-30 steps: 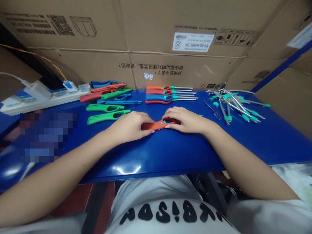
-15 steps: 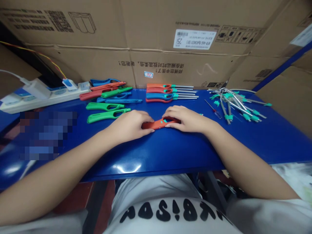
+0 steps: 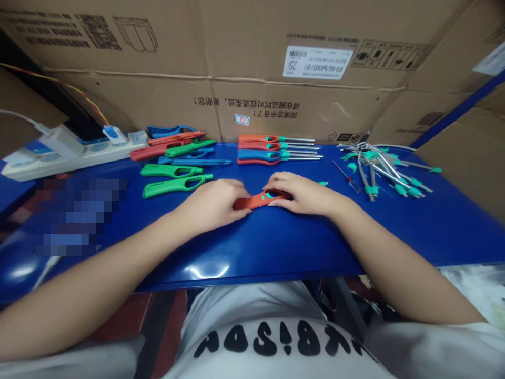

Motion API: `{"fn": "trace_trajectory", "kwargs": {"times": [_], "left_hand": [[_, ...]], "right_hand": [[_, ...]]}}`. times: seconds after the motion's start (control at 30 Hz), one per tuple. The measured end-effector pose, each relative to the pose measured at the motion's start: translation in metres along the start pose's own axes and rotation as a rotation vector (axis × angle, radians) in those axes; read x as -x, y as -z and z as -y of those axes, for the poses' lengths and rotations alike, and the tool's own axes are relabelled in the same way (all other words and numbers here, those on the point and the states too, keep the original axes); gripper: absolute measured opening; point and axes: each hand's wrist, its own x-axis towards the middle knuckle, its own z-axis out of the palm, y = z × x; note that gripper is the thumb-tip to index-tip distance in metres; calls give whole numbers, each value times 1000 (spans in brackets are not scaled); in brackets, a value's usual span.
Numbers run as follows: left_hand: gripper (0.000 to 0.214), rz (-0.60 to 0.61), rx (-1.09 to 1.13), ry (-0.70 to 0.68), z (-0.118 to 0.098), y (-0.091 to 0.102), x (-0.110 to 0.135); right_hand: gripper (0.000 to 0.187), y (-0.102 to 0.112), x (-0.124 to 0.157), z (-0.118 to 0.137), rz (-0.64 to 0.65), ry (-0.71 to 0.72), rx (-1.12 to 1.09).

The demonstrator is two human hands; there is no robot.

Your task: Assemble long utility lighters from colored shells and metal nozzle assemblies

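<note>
An orange-red long-neck lighter (image 3: 258, 200) lies crosswise between my hands, low over the blue table. My left hand (image 3: 216, 206) is closed around its left end, thumb along the near edge. At the right end, my right hand (image 3: 300, 196) grips the part by the trigger opening, where turquoise shows. A turquoise tip sticks out just beyond my right hand; most of that end is hidden. Behind my hands, several lighters with metal tubes (image 3: 272, 150) lie in a stack. Green, blue and red lighter handles (image 3: 173, 187) without tubes are spread to the left.
Loose metal tubes with turquoise triggers (image 3: 379, 171) are heaped at the right. A small screwdriver (image 3: 349, 179) lies beside them. On the left stands a white power strip (image 3: 79, 160) with plugs. Cardboard (image 3: 252, 63) walls the back of the blue table (image 3: 236, 258).
Both hands keep their hold on the orange-red lighter, with hardly any movement. The whole view has shifted very slightly.
</note>
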Motion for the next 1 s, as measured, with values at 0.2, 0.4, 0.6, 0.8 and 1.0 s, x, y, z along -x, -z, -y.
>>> {"fn": "trace_trajectory", "kwargs": {"times": [0.2, 0.4, 0.6, 0.8, 1.0], "left_hand": [[14, -29, -139, -43, 2, -5, -1], [35, -125, -117, -88, 14, -10, -2], [32, -198, -132, -137, 20, -13, -3], [32, -274, -180, -128, 25, -7, -4], [30, -362, -117, -173, 25, -4, -2]], "right_hand": [[33, 4, 0, 9, 30, -15, 78], [28, 10, 2, 12, -56, -46, 201], [28, 14, 3, 15, -103, -66, 276], [20, 19, 4, 6, -188, -123, 302], [25, 21, 6, 14, -274, -37, 374]]}}
